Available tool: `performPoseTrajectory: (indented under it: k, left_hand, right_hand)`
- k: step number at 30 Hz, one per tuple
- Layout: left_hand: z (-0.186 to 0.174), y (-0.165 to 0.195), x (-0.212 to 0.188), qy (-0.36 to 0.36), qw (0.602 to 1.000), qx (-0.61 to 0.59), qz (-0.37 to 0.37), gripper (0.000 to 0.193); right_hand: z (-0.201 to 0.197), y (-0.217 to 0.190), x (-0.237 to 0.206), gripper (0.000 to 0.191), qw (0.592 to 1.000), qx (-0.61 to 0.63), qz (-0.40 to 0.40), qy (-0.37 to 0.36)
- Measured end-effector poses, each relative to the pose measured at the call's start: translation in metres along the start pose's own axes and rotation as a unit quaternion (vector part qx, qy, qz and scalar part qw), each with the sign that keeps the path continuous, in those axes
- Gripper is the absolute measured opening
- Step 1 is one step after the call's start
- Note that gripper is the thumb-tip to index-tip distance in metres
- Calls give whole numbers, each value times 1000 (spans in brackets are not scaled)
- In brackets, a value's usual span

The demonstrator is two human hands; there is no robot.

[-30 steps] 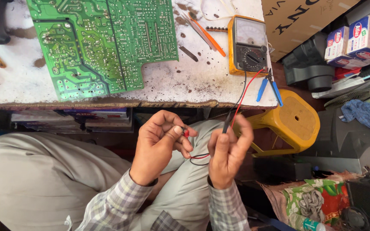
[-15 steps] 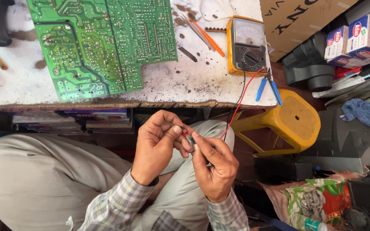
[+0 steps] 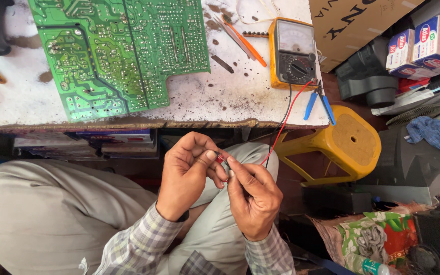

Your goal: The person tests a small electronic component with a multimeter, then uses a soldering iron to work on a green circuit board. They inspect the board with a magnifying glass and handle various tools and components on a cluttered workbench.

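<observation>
- Here, a small red probe tip (image 3: 220, 158) sits pinched between the two hands, held over the person's lap, below the front edge of the workbench (image 3: 204, 109) and not resting on anything.
- The left hand (image 3: 187, 175) closes on the red probe tip from its left side, thumb and forefinger pressed against it; the other fingers curl in beneath.
- The right hand (image 3: 253, 198) comes up from the lower right, its forefinger and thumb meeting the same piece, so both hands are equally near and touch it from opposite sides.
- The piece is too small to read its long axis surely; it seems to run across, from one hand's fingertips to the other's.
- A red lead (image 3: 287, 119) climbs from the right hand up and to the right, over the bench's front edge to the meter; a black lead (image 3: 287, 109) runs just beside it.
- The yellow analogue meter (image 3: 292, 53) lies near the bench's right edge, face up.
- A green circuit board (image 3: 118, 51) covers the middle of the bench, solder side up.
- Blue-handled pliers (image 3: 318, 102) hang at the front right corner, beside a yellow stool (image 3: 350, 140) on the floor.
</observation>
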State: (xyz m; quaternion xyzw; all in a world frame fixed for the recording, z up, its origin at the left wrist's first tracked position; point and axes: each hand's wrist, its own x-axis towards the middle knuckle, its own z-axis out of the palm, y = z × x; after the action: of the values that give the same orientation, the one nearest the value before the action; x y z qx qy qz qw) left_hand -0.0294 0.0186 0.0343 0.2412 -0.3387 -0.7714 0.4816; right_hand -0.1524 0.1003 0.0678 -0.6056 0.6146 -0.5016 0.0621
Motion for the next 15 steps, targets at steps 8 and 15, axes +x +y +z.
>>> performPoseTrajectory:
  k: [8, 15]
  left_hand:
    - [3, -3, 1, 19, 1000, 11, -8, 7]
    - [13, -1, 4, 33, 999, 43, -6, 7]
  right_hand:
    - [-11, -6, 8, 35, 999, -22, 14, -25]
    - [-17, -5, 10, 36, 1000, 4, 24, -14]
